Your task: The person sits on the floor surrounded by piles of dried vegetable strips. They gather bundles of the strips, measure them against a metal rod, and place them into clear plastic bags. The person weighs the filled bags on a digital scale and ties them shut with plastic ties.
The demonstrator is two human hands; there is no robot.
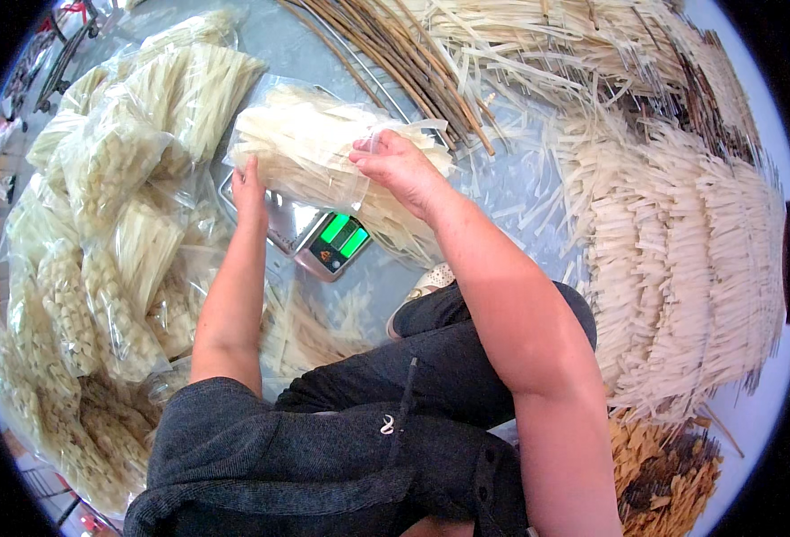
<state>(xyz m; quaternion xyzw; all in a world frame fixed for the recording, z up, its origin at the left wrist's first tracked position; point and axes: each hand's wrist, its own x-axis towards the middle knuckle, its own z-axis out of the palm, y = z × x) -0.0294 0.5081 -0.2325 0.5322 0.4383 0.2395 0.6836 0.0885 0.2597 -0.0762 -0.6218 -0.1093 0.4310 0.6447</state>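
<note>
A transparent plastic bag [301, 144] packed with flat, pale dried noodle-like strips lies tilted over the metal pan of a digital scale [328, 258], whose displays glow green. My left hand [250, 191] holds the bag's lower left side, fingers partly hidden behind it. At the bag's right end, my right hand [398, 164] pinches the plastic edge between thumb and fingers. A few strips stick out past that end. Below my right wrist lies a heap of loose strips [402, 225], right beside the scale.
Filled plastic bags [113, 161] are piled along the left. Thin wooden sticks [402, 60] lie at the top. On the right stand large stacks of pale strips [677, 268] with rods among them. Brownish-orange pieces [663, 476] sit at lower right, and loose strips [308, 335] near my legs.
</note>
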